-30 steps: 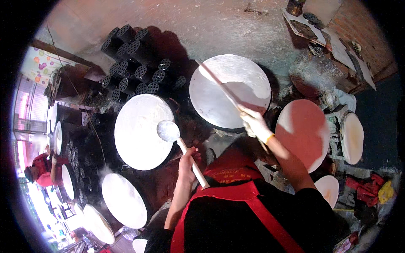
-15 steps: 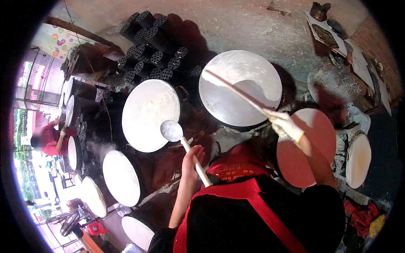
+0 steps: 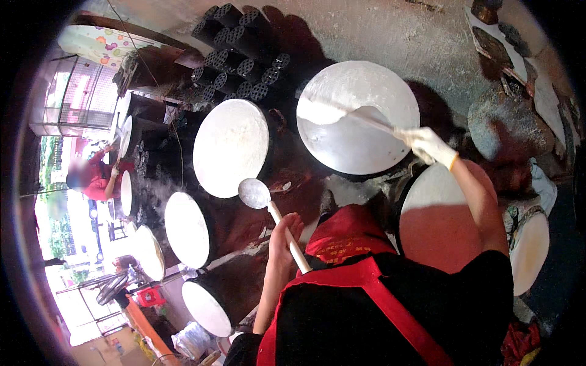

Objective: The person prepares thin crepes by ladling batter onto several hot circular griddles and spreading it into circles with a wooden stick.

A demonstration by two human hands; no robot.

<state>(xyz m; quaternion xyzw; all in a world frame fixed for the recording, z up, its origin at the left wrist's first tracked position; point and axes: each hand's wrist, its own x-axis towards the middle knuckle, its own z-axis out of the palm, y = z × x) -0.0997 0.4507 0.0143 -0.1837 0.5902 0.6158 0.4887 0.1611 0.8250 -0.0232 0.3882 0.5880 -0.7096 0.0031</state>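
- Since the earlier frame, the thin stick (image 3: 377, 124) has swung closer to level, and my right hand (image 3: 425, 143) has risen beside the far plate (image 3: 367, 149); judged from this, a sweep over that surface is in progress.
- Left: the near-left plate (image 3: 231, 148) is pale and round. The bowl of my ladle (image 3: 255, 194) sits at its lower-right rim in view; contact cannot be confirmed.
- Ladle axis: diagonal. Bowl points left and away from me; handle runs back to the right, ending by my red apron (image 3: 360, 272).
- My bare left hand (image 3: 281, 236) supports the handle between thumb and fingers, grip apparently loose.
- Centre: white coating (image 3: 323, 113) looks brightest on the far plate's left part; coverage appears uneven, though shadow obscures it.
- Stick axis: slanting across the far plate, free end left and slightly away from me, blurred.
- Right: my gloved right hand pinches the stick's near end.
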